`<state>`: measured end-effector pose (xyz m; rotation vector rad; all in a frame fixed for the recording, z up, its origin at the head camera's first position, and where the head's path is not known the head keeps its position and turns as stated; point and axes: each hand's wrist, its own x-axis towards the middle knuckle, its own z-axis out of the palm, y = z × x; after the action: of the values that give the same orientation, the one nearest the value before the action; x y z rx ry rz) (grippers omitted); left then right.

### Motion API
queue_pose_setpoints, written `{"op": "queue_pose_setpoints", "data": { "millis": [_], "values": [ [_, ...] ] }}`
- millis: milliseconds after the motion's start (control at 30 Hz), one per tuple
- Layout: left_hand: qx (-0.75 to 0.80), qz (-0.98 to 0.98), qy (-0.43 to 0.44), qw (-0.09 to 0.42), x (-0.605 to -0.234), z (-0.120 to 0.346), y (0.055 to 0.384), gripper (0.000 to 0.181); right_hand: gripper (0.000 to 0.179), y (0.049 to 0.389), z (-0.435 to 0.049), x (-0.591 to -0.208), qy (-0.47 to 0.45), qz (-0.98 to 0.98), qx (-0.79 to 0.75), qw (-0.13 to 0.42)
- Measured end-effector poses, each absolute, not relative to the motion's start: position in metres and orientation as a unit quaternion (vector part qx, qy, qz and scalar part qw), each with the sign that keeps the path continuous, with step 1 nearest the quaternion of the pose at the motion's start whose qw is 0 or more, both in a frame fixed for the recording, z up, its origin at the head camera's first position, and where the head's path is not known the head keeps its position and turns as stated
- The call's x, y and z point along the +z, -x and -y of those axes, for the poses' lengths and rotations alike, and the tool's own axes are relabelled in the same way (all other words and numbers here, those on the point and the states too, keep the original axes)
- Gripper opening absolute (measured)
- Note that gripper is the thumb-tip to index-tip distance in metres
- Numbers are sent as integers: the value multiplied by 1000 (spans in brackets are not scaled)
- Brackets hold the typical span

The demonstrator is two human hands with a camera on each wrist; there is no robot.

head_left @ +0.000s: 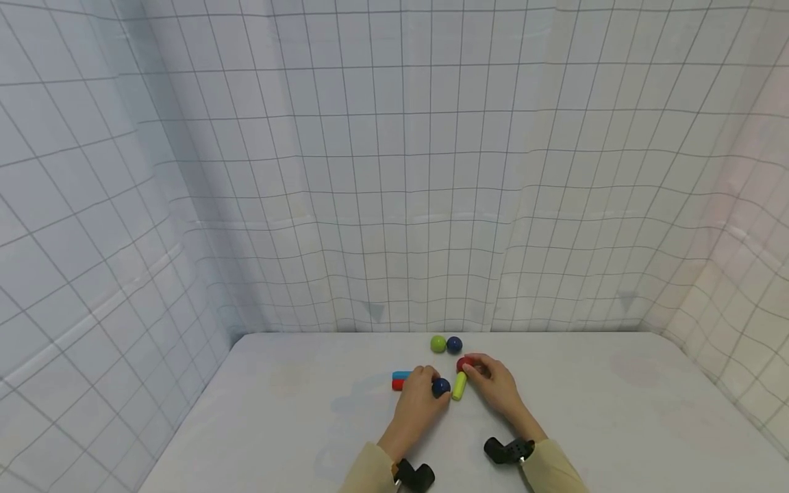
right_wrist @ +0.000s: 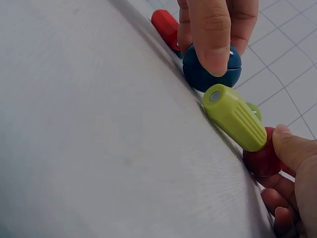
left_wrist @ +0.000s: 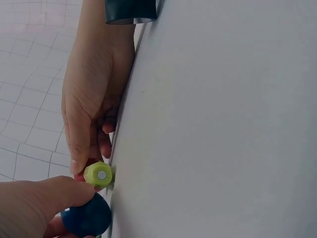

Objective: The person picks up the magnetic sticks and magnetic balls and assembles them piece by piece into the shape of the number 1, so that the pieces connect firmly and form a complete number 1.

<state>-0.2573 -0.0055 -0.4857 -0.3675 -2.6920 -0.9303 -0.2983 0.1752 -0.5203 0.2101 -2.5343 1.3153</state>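
My left hand (head_left: 420, 398) grips a dark blue ball (head_left: 440, 387) between thumb and fingers, low over the table. To its right, my right hand (head_left: 496, 389) pinches a red ball (head_left: 463, 364). A yellow-green ribbed rod (head_left: 459, 386) meets the red ball at its far end; in the right wrist view the rod (right_wrist: 235, 118) shows a round silver disc in its near end. That near end lies close beside the blue ball (right_wrist: 212, 69). The left fingers partly hide the blue ball.
Left of my left hand lie a blue rod (head_left: 401, 374) and a red rod (head_left: 397, 385), side by side and partly covered by that hand. Farther back sit a green ball (head_left: 438, 344) and another dark blue ball (head_left: 454, 344). A gridded white curtain (head_left: 401, 205) surrounds the white table (head_left: 277, 411).
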Motion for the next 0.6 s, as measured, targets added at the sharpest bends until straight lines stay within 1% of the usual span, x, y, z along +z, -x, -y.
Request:
{"op": "queue_pose_setpoints", "data": {
  "millis": [400,600],
  "values": [
    [-355,920,127,110,-490,11,251,31,30,298,-175,-520,-72,876,455,140],
    [-366,914,131,118,-493,12,250,31,30,297,-175,-521,-74,875,458,139]
  ]
}}
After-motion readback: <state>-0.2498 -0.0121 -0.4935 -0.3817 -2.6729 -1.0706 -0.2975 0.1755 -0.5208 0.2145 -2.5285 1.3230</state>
